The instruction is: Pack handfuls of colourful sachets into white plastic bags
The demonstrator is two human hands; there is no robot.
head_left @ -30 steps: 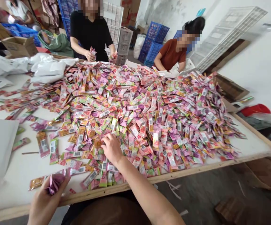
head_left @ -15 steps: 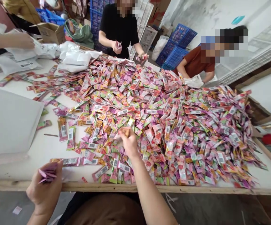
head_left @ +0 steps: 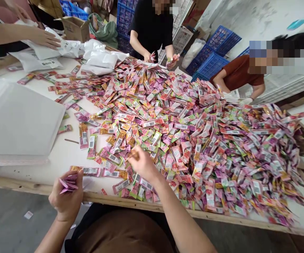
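Observation:
My left hand (head_left: pixel 66 198) is closed round a bundle of stick packets (head_left: pixel 69 184), their pinkish-purple ends poking out over the fist. It is at the table's near edge, beside a loose orange-and-pink packet. My right hand (head_left: pixel 144 162) reaches over the near left part of a big heap of stick packets (head_left: pixel 178 123). Its fingers are pinched on what looks like an orange packet, (head_left: pixel 134 154) partly hidden and blurred. Pink, green, orange and purple packets with barcodes lie around those fingers.
A stack of white sheets or bags (head_left: pixel 17 123) lies on the left. Filled white bags (head_left: pixel 100 61) stand at the back. Across the table, one person (head_left: pixel 152 31) holds packets; another (head_left: pixel 243 75) handles white bags. An arm (head_left: pixel 33 35) reaches in at upper left. Blue crates (head_left: pixel 215 52) stand behind.
The view has shifted, so the table appears farther right. My right hand has moved left over the heap, and packets near it lie differently. My left hand keeps its bundle.

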